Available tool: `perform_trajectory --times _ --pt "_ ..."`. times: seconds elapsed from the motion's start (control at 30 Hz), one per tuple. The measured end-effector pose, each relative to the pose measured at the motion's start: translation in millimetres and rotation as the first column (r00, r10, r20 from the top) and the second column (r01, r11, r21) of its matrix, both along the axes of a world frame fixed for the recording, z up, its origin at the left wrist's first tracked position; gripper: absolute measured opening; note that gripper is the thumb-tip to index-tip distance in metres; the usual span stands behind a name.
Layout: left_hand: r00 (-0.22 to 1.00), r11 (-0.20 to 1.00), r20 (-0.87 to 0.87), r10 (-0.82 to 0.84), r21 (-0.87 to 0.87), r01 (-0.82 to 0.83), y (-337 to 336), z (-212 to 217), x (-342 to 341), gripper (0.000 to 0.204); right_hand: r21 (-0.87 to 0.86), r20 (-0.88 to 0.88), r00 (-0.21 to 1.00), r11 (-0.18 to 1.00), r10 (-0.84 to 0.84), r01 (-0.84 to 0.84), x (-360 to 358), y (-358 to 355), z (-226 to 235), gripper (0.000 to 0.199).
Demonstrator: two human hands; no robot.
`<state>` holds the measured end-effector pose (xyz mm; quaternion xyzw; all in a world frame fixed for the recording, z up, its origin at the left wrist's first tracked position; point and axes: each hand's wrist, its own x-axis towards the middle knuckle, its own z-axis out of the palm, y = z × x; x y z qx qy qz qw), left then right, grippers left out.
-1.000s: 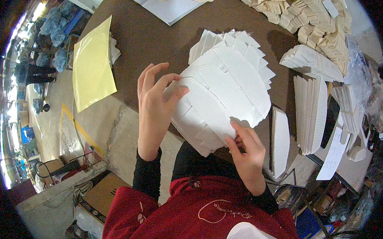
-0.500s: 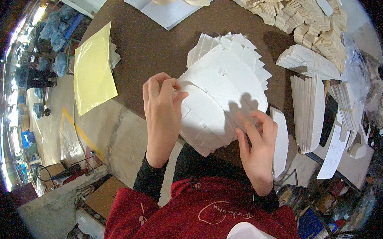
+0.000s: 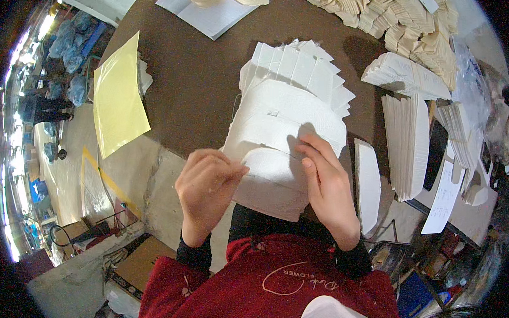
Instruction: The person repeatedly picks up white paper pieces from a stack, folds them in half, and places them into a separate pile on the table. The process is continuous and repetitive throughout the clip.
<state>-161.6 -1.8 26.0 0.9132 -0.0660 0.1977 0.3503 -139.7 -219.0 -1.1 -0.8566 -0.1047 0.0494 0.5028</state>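
Observation:
A fanned stack of white die-cut card sheets lies on the brown table, reaching toward me. My left hand pinches the near left edge of the top white sheet between thumb and fingers. My right hand lies on that sheet's right side, fingers pressing it down with the thumb at its edge. Part of the sheet is hidden under both hands.
A yellow sheet on a small white pile lies at the table's left edge. Upright white card stacks stand to the right, with a loose white piece beside them. Beige folded cards heap at the back right.
Both hands have come down to the near edge of the stack. The left hand changed from spread fingers on the sheets to a pinch on the top sheet's edge.

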Motion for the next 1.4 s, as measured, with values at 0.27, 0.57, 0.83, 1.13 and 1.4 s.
perform_trajectory --times 0.27,0.57,0.83,1.13,1.4 --pt "0.985 0.995 0.156 -0.075 -0.05 0.084 -10.5 -9.7 -24.8 0.042 0.037 -0.015 0.998 0.998 0.055 -0.055 -2.8 -5.2 -0.9 0.024" --pt "0.999 0.977 0.04 -0.014 -0.214 0.022 1.7 -20.5 -30.4 0.035 -0.254 0.474 0.861 0.965 0.185 -0.068 -11.1 24.4 -7.3 0.038" --pt "0.962 0.93 -0.241 -0.129 -0.365 0.033 28.1 -23.5 -39.9 0.034 0.114 0.468 0.86 0.952 0.201 -0.284 2.0 55.0 -32.2 0.021" --pt "0.834 0.889 -0.495 -0.246 -0.458 -0.01 45.2 -40.4 -21.5 0.026 0.28 0.534 0.808 0.85 0.248 -0.446 -12.3 38.8 -37.7 0.003" --pt "0.948 0.989 -0.293 -0.129 0.025 0.143 20.4 -41.1 -29.1 0.043 0.856 0.331 0.903 0.49 -0.272 -0.166 -46.3 32.4 -22.8 0.025"
